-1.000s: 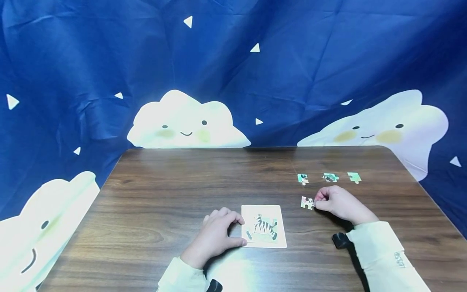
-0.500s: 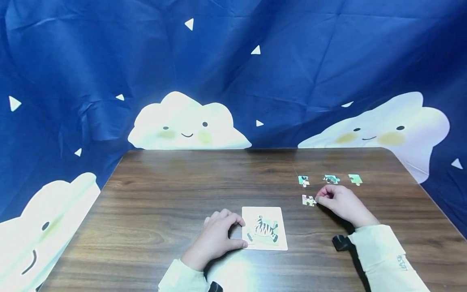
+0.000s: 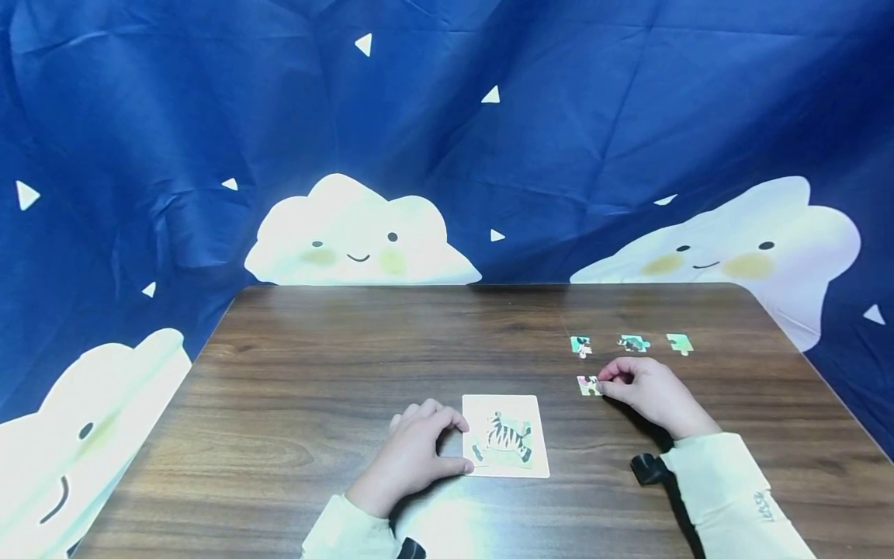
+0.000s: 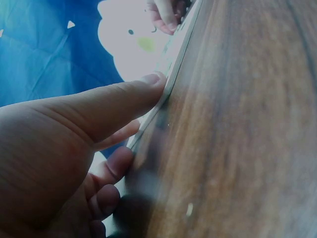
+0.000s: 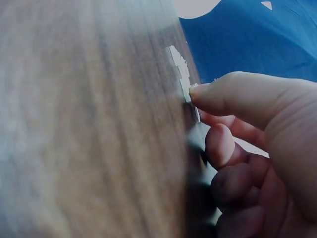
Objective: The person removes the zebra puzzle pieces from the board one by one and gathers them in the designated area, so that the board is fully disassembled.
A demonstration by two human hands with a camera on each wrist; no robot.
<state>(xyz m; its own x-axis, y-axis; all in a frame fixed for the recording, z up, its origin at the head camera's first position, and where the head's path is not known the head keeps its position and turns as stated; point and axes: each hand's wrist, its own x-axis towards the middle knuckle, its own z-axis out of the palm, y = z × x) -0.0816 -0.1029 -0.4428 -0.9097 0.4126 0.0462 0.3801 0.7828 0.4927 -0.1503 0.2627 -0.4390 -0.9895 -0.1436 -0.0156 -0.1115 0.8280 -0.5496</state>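
On the right half of the wooden table (image 3: 314,365): right hand (image 3: 646,390), fingers pinching a loose puzzle piece (image 3: 588,385), now lowered flat to the wood from its slight tilt a second ago, so a set-down or regrip seems under way; left hand (image 3: 412,458), unmoved, gripping the zebra puzzle tray (image 3: 506,464), partly filled; three spare pieces (image 3: 632,342) beyond

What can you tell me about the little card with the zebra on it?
The zebra card is a small pale rectangle, thin like cardboard, with rounded corners. A striped zebra on a green patch fills most of its middle. It lies flat on the wooden table, near the front edge. The left hand holds its left edge, thumb and fingertips curled against it. The right hand is away from it, on a loose piece.
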